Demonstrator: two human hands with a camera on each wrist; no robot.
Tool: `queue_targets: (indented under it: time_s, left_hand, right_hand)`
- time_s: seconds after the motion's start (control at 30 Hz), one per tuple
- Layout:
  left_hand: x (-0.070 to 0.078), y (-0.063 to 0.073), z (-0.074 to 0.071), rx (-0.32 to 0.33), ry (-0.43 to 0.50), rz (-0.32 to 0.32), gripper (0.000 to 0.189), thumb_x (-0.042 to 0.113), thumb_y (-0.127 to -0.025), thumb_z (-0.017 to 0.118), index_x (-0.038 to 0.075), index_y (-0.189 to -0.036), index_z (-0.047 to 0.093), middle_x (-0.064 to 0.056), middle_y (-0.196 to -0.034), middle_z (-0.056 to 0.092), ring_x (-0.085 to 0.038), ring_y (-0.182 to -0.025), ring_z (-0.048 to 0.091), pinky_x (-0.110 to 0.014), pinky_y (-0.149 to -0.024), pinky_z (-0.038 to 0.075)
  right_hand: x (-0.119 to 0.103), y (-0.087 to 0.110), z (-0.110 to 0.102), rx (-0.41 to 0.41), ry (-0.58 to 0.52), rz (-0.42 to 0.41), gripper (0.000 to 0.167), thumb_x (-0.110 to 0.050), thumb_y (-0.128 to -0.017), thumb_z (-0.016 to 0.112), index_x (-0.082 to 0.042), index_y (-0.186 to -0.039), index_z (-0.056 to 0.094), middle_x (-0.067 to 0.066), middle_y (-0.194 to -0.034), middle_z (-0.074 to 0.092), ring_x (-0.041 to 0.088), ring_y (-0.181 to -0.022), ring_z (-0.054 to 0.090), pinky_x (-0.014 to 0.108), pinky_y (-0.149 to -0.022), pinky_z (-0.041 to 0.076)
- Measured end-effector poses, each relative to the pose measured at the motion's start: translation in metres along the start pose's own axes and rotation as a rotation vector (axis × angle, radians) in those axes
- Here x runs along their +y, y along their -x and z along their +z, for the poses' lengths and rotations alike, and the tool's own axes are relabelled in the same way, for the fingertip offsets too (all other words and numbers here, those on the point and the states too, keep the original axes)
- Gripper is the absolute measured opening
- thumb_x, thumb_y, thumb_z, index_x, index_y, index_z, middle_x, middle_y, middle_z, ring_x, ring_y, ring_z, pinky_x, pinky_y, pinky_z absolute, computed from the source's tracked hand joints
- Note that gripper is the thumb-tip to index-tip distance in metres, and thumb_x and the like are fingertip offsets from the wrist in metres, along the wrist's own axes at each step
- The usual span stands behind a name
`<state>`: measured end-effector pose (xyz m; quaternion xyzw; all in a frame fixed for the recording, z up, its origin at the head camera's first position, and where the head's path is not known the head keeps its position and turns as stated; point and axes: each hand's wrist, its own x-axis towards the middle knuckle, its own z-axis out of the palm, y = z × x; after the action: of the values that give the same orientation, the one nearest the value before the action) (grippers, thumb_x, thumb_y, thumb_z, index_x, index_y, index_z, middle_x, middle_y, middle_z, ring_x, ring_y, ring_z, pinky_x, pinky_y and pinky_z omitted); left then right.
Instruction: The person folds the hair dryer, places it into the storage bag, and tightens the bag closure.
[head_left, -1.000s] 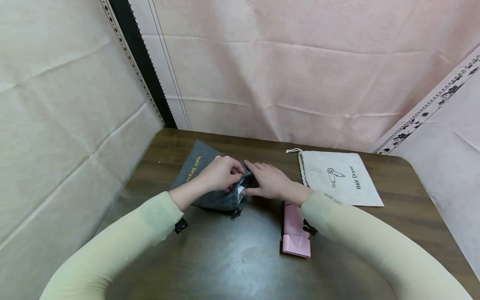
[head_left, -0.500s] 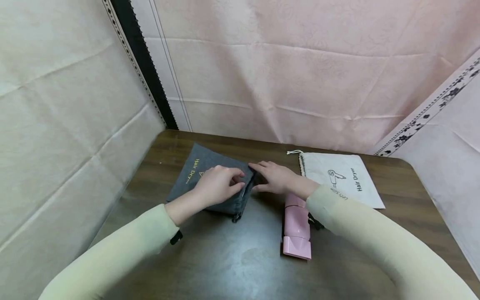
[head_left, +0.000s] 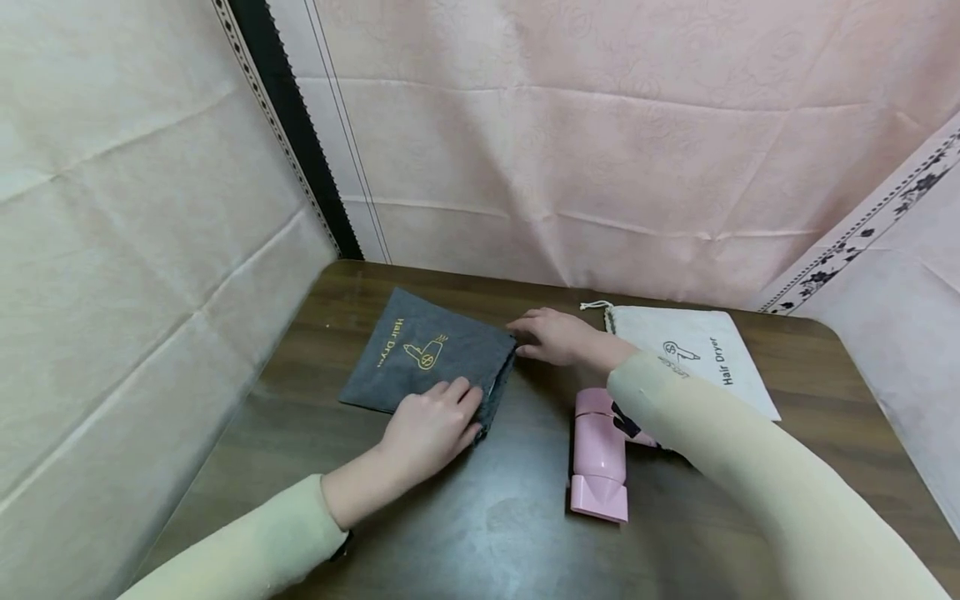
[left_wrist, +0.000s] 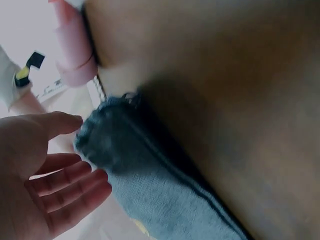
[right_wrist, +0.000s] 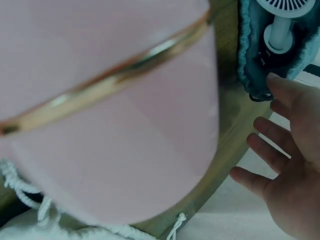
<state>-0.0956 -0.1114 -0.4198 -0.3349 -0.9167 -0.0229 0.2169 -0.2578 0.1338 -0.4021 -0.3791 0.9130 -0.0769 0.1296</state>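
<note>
A dark grey drawstring bag (head_left: 431,350), printed "Hair Dryer" in gold, lies on the left part of the table with its mouth facing right. Through that mouth, the right wrist view shows a white object with a round slotted grille (right_wrist: 287,5) inside. My left hand (head_left: 431,425) is at the bag's near corner, fingers loosely bent and thumb right at the gathered rim. At the far corner of the mouth is my right hand (head_left: 558,336), its fingers spread and the thumb tip (right_wrist: 280,82) at the rim. A pink hair dryer (head_left: 600,454) lies below my right forearm.
A white drawstring bag (head_left: 693,342), also printed "Hair Dryer", lies flat at the back right, partly behind my right sleeve. The brown wooden table (head_left: 480,550) meets a pink cloth wall (head_left: 630,167) at its back edge.
My left hand has moved off the bag's mouth toward its near corner, uncovering the gold print. My right hand has shifted slightly up and right. The bag's mouth lies flatter.
</note>
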Motion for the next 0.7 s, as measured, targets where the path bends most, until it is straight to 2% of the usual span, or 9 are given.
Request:
queue_targets:
  time_s: [0.1,0.17,0.27,0.4,0.47,0.6,0.7]
  left_hand:
    - [0.004,0.006,0.007,0.066,-0.078,0.071,0.037,0.031,-0.082,0.092,0.01,-0.105,0.073,-0.004,-0.097,0.067,-0.019,-0.074,0.066,-0.03,-0.051,0.057]
    - [0.006,0.01,0.012,0.104,-0.125,0.11,0.025,0.024,-0.086,0.089,0.011,-0.099,0.072,-0.004,-0.094,0.066,-0.018,-0.07,0.063,-0.028,-0.048,0.053]
    - [0.008,0.014,0.019,0.132,-0.161,0.152,0.003,0.013,-0.095,0.074,0.012,-0.092,0.073,-0.004,-0.091,0.065,-0.017,-0.065,0.06,-0.027,-0.044,0.047]
    - [0.01,0.018,0.028,0.127,-0.179,0.178,0.028,0.006,-0.102,0.052,0.012,-0.094,0.078,-0.004,-0.091,0.067,-0.016,-0.065,0.06,-0.026,-0.043,0.044]
    - [0.01,0.019,0.032,0.122,-0.194,0.184,0.033,0.006,-0.102,0.047,0.012,-0.095,0.079,-0.003,-0.092,0.067,-0.016,-0.065,0.06,-0.026,-0.042,0.044]
    - [0.01,0.017,0.038,0.111,-0.214,0.203,0.029,0.008,-0.101,0.053,0.014,-0.089,0.078,-0.002,-0.089,0.066,-0.015,-0.064,0.058,-0.025,-0.041,0.041]
    - [0.009,0.015,0.04,0.09,-0.229,0.223,0.021,0.009,-0.098,0.064,0.017,-0.084,0.077,0.0,-0.087,0.065,-0.014,-0.062,0.056,-0.025,-0.04,0.037]
  right_hand:
    - [-0.001,-0.005,0.0,-0.005,0.011,-0.003,0.048,-0.025,-0.107,0.066,-0.004,-0.15,0.061,0.02,-0.15,0.06,0.039,-0.142,0.053,0.054,-0.118,0.043]
    - [-0.001,-0.009,0.002,-0.005,0.029,-0.009,0.044,-0.023,-0.107,0.066,-0.004,-0.147,0.063,0.019,-0.148,0.061,0.039,-0.141,0.054,0.053,-0.117,0.044]
    - [-0.001,-0.013,0.004,-0.017,0.05,0.0,0.041,-0.021,-0.107,0.067,-0.004,-0.144,0.066,0.019,-0.147,0.062,0.038,-0.139,0.055,0.052,-0.117,0.045]
    - [0.0,-0.016,0.007,-0.018,0.085,0.002,0.035,-0.016,-0.106,0.066,-0.005,-0.139,0.069,0.018,-0.143,0.064,0.038,-0.136,0.058,0.052,-0.114,0.047]
    - [0.001,-0.016,0.008,0.0,0.107,-0.018,0.028,-0.013,-0.105,0.066,-0.006,-0.131,0.072,0.017,-0.135,0.068,0.037,-0.129,0.062,0.051,-0.109,0.051]
    - [0.003,-0.015,0.007,0.038,0.137,-0.053,0.013,-0.008,-0.103,0.066,-0.007,-0.112,0.075,0.014,-0.116,0.071,0.033,-0.112,0.068,0.049,-0.097,0.056]
    - [0.004,-0.015,0.007,0.038,0.147,-0.063,0.011,-0.007,-0.102,0.066,-0.008,-0.107,0.076,0.013,-0.11,0.071,0.031,-0.105,0.069,0.048,-0.092,0.056]
